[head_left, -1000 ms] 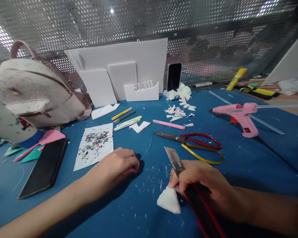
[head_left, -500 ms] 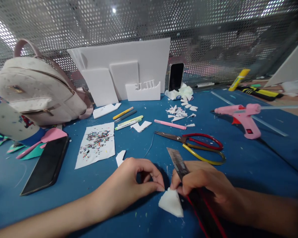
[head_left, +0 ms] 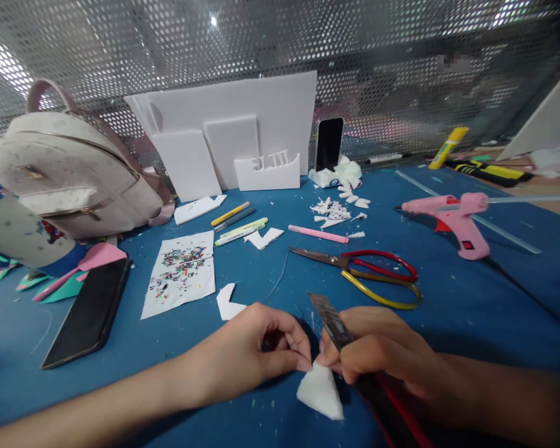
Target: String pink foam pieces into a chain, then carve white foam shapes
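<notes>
A small white foam piece (head_left: 322,393), roughly fan-shaped, is at the near middle of the blue table. My left hand (head_left: 256,348) is closed, with thumb and fingertips pinching its upper tip. Across from it, my right hand (head_left: 382,348) wraps round a red and black utility knife (head_left: 386,407). The knife's blade is out and points up and away to the left, clear of the foam. The right fingertips also touch the foam's top edge. Just beyond my left hand lies a bent white foam offcut (head_left: 228,303).
Scissors (head_left: 354,264) with red and yellow handles lie beyond my right hand. A pink glue gun (head_left: 466,218) is at the right. Bead-covered paper (head_left: 180,274), a black phone (head_left: 88,314) and a backpack (head_left: 84,168) are at the left. White foam boards (head_left: 233,149) stand at the back.
Both hands and the foam piece have shifted slightly toward me. More of the bent offcut shows beyond my left hand. The grips look the same.
</notes>
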The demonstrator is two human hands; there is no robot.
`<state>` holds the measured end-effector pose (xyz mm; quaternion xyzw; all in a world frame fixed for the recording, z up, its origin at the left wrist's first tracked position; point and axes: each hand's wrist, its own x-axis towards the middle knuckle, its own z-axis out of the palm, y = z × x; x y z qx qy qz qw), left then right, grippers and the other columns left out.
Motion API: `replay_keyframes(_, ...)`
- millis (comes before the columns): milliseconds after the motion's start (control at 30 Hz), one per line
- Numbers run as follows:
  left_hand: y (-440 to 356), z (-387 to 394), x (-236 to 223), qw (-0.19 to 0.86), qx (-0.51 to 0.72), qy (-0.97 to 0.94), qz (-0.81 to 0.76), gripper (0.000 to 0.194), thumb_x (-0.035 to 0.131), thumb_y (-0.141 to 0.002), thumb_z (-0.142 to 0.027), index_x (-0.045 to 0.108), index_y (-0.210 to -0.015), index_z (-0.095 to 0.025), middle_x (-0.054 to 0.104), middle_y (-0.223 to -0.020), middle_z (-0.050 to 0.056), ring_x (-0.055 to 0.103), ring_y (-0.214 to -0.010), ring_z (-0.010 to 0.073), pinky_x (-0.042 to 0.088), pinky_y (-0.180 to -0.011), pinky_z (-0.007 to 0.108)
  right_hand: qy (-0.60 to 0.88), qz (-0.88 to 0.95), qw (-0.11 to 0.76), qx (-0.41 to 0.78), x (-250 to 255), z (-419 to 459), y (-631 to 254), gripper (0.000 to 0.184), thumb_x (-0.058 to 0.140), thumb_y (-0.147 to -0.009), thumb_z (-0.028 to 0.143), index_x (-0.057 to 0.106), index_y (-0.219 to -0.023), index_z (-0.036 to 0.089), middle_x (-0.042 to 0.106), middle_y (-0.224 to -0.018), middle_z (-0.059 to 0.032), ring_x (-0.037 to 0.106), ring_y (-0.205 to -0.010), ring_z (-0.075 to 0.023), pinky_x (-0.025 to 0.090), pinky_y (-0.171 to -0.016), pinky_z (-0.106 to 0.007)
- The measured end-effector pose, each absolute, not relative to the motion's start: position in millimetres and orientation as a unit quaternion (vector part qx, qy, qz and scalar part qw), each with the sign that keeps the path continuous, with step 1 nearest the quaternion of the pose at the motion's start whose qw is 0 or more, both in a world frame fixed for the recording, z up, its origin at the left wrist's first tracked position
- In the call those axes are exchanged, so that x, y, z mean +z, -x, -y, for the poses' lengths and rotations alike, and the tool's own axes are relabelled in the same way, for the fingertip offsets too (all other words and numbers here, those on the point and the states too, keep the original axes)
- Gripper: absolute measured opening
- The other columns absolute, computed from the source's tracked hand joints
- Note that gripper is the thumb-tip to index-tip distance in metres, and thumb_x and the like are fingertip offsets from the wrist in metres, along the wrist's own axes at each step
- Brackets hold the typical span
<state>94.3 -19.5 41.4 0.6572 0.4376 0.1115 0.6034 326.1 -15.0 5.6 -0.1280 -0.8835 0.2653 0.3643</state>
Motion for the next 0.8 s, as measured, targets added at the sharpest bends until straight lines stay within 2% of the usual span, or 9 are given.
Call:
replay_keyframes(167, -92, 26, 45, 0.561, 0.124, -0.7, -0.424, 0.009, 0.059, -0.089, -0.018, 0.064, -0.082, -0.017, 0.061, -0.078, -0.002, 0.049, -0.072, 0.0129, 0.037, -0.065, 0.024, 0.129, 0.884, 0.368, 0.258, 5, 16, -327, 0.025, 0.031, -0.11, 0.033, 0.052, -0.1, 0.024, 0.065, -0.08, -0.0022, 0.063, -0.071, -0.0145, 0.044, -0.066, -0.026)
replay_keyframes(367, -55, 25, 56, 0.462, 0.155, -0.761, -0.429, 0.013, 0.053, -0.093, -0.015, 0.061, -0.083, -0.019, 0.064, -0.086, -0.001, 0.058, -0.08, 0.0136, 0.042, -0.074, 0.023, 0.131, 0.882, 0.371, 0.26, 3, 15, -328, 0.018, 0.036, -0.109, 0.031, 0.051, -0.101, 0.024, 0.065, -0.08, -0.0025, 0.062, -0.071, -0.015, 0.044, -0.066, -0.027)
replay_keyframes(533, -5, 25, 47, 0.316, 0.145, -0.809, -0.474, 0.015, 0.048, -0.098, -0.021, 0.061, -0.088, -0.021, 0.064, -0.085, 0.0, 0.057, -0.077, 0.0143, 0.042, -0.069, 0.024, 0.129, 0.881, 0.368, 0.266, 6, 14, -326, 0.018, 0.036, -0.108, 0.03, 0.051, -0.1, 0.024, 0.064, -0.08, -0.0024, 0.062, -0.068, -0.0144, 0.045, -0.064, -0.027)
replay_keyframes(667, 16, 29, 32, 0.273, 0.121, -0.834, -0.465, 0.018, 0.044, -0.096, -0.014, 0.059, -0.087, -0.02, 0.064, -0.085, 0.002, 0.058, -0.074, 0.0142, 0.044, -0.067, 0.025, 0.134, 0.875, 0.37, 0.282, 3, 14, -327, 0.011, 0.043, -0.106, 0.029, 0.052, -0.1, 0.025, 0.065, -0.081, -0.0016, 0.062, -0.068, -0.0143, 0.046, -0.064, -0.027)
replay_keyframes(800, 27, 31, 25, 0.249, 0.113, -0.838, -0.472, 0.018, 0.045, -0.096, -0.015, 0.06, -0.087, -0.02, 0.065, -0.084, 0.002, 0.061, -0.074, 0.0144, 0.046, -0.065, 0.024, 0.162, 0.85, 0.394, 0.31, -4, 13, -327, 0.003, 0.051, -0.101, 0.023, 0.052, -0.101, 0.026, 0.067, -0.083, -0.0018, 0.064, -0.072, -0.0151, 0.047, -0.064, -0.027)
